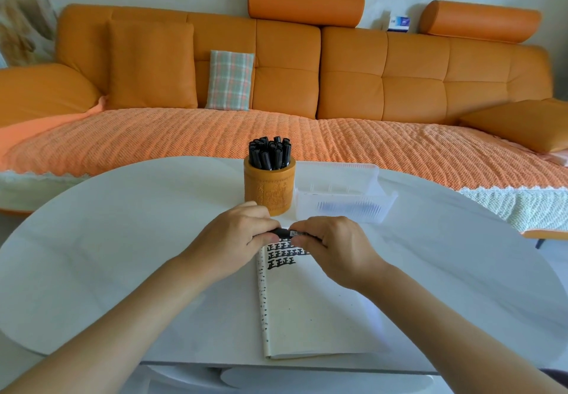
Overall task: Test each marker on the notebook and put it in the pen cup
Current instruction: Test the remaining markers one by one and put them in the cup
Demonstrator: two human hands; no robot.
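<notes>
A black marker (pixel 287 233) lies level between both hands, just above the top of the open notebook (pixel 307 304). My left hand (pixel 236 237) grips its left end and my right hand (pixel 335 246) grips its right end. Rows of black test marks (pixel 282 255) cover the top of the notebook page, partly hidden by my fingers. Behind my hands stands the orange carved pen cup (pixel 270 192), holding several black markers (pixel 270 154).
A clear plastic box (pixel 344 204) and its lid (pixel 338 175) sit to the right of the cup on the white oval table (pixel 123 240). An orange sofa (pixel 276 86) with cushions runs along the far side.
</notes>
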